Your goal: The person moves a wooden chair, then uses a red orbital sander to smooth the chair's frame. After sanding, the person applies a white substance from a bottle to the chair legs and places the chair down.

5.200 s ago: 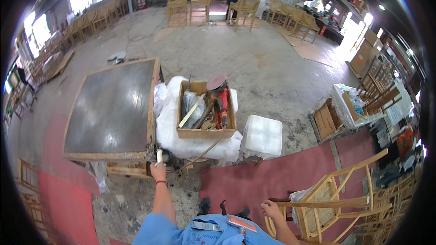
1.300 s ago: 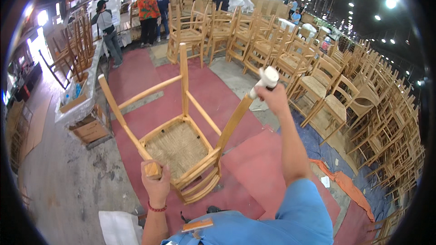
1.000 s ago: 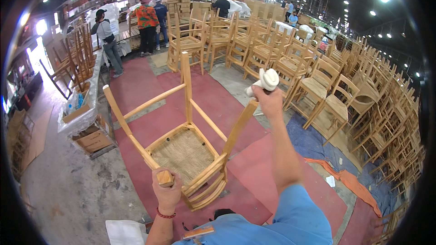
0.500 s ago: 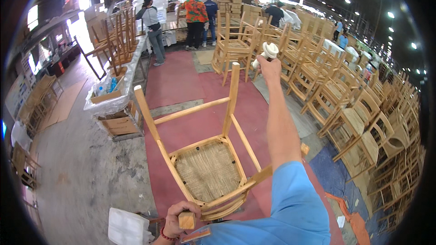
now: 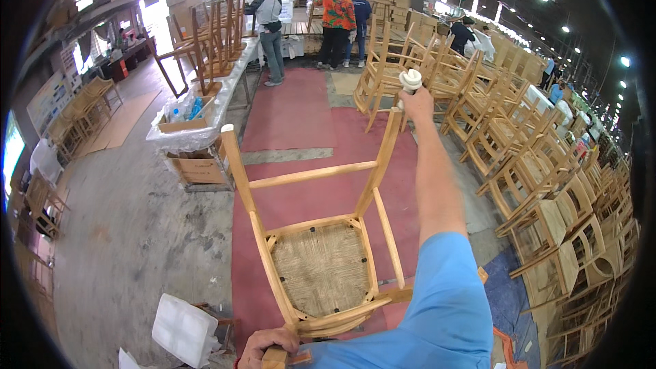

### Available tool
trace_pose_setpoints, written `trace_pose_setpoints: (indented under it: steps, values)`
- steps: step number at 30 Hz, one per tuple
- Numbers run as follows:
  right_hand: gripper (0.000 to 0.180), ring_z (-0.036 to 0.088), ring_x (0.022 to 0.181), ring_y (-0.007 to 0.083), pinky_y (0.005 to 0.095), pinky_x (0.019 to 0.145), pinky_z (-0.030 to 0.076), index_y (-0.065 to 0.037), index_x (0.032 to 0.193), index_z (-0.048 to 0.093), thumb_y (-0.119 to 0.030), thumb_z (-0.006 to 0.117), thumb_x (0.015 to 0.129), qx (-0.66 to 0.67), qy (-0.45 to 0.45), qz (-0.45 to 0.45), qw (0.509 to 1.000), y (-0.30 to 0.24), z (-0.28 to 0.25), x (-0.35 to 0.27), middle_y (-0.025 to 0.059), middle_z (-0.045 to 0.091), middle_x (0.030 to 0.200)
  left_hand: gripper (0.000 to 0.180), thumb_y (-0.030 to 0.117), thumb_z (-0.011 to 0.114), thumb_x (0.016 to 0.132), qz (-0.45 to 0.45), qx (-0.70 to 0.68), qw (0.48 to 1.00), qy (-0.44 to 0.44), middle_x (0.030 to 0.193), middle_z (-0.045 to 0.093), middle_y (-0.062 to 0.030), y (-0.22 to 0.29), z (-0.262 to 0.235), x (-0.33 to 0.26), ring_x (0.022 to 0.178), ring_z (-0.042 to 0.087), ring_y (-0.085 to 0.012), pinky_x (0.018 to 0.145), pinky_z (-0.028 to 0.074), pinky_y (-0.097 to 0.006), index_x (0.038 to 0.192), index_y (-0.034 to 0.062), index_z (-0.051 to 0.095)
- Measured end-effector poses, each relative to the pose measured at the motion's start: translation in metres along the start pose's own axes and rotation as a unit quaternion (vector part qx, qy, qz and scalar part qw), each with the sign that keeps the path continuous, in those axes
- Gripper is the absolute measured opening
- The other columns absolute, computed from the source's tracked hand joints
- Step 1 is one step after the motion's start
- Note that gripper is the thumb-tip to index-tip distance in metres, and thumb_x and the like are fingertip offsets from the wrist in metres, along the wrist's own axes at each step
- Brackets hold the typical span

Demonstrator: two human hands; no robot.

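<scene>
A light wooden chair is tipped over in front of me, the underside of its woven seat facing up. Two of its legs point away, joined by a crossbar. At the lower edge my left hand wraps round a square-ended wooden chair part. Stretched forward, my right hand grips a white tool with a rounded, drum-like head, resembling a mallet. Fingers hide most of its handle. It is held up near the far right leg tip; whether they touch, I cannot tell.
Rows of wooden chairs crowd the right side. A wrapped bench at left carries upturned chairs, with a cardboard box below. Red matting covers the floor ahead. A white foam-like block lies lower left. Several people stand farther back.
The view has turned left, so the scene sits farther right. My right hand still holds the white tool out, now near the chair's far right leg. My left hand keeps its grip.
</scene>
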State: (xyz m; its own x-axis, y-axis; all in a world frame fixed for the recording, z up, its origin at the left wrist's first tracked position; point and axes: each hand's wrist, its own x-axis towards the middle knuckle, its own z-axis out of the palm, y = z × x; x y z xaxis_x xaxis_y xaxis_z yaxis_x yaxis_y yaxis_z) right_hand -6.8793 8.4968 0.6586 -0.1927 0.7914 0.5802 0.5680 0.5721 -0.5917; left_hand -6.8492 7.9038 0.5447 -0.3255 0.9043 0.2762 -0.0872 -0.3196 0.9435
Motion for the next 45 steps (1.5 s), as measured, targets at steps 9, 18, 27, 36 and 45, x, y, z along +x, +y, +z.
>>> trace_pose_setpoints:
  steps: [9, 18, 27, 36, 45]
  values:
    - [0.034, 0.063, 0.056, 0.0182, 0.0329, 0.057, 0.050, 0.004, 0.075, 0.066, -0.030, 0.070, 0.072, 0.006, 0.054, -0.073, 0.996, 0.026, 0.015, 0.017, 0.0110, 0.063, 0.061, 0.020, -0.002, 0.075, 0.073, -0.023, 0.009, 1.000, 0.004, 0.084, 0.061, -0.0117, -0.003, 0.002, -0.005, 0.086, 0.060, -0.0259, 0.092, 0.047, -0.046, 0.085, 0.0011, 0.059]
    - [0.035, 0.065, 0.064, 0.0167, 0.0325, 0.057, 0.049, 0.001, 0.092, 0.068, -0.028, 0.073, 0.073, 0.383, -0.313, -0.125, 0.860, -0.163, 0.068, -0.074, 0.0104, 0.070, 0.081, 0.072, 0.061, 0.029, 0.094, -0.006, 0.028, 1.000, -0.004, 0.084, 0.063, -0.0134, -0.025, -0.005, -0.014, 0.077, 0.062, -0.0249, 0.072, 0.049, -0.033, 0.089, -0.0042, 0.059]
    - [0.037, 0.068, 0.072, 0.0233, 0.0349, 0.067, 0.052, -0.001, 0.098, 0.068, -0.029, 0.072, 0.074, 0.248, -0.231, -0.281, 0.898, -0.293, 0.114, -0.168, 0.0140, 0.070, 0.082, 0.080, 0.067, 0.023, 0.093, -0.015, 0.036, 0.999, 0.026, 0.085, 0.061, -0.0124, -0.016, 0.002, -0.009, 0.080, 0.059, -0.0222, 0.074, 0.046, -0.033, 0.092, -0.0044, 0.060]
    - [0.041, 0.067, 0.092, 0.0334, 0.0401, 0.080, 0.051, -0.003, 0.100, 0.069, -0.033, 0.071, 0.072, 0.272, -0.310, -0.182, 0.893, -0.276, 0.117, -0.157, 0.0194, 0.069, 0.095, 0.081, 0.068, 0.025, 0.092, 0.007, 0.039, 0.998, 0.040, 0.084, 0.061, -0.0123, -0.012, 0.005, -0.004, 0.079, 0.057, -0.0210, 0.074, 0.045, -0.032, 0.091, -0.0057, 0.059]
    - [0.040, 0.067, 0.089, 0.0359, 0.0434, 0.076, 0.051, -0.003, 0.098, 0.069, -0.034, 0.072, 0.073, 0.221, -0.175, -0.200, 0.938, -0.260, 0.117, -0.151, 0.0221, 0.069, 0.092, 0.072, 0.060, 0.024, 0.097, 0.026, 0.033, 0.999, 0.028, 0.089, 0.060, -0.0109, -0.021, 0.004, -0.004, 0.084, 0.056, -0.0204, 0.078, 0.044, -0.033, 0.095, -0.0040, 0.058]
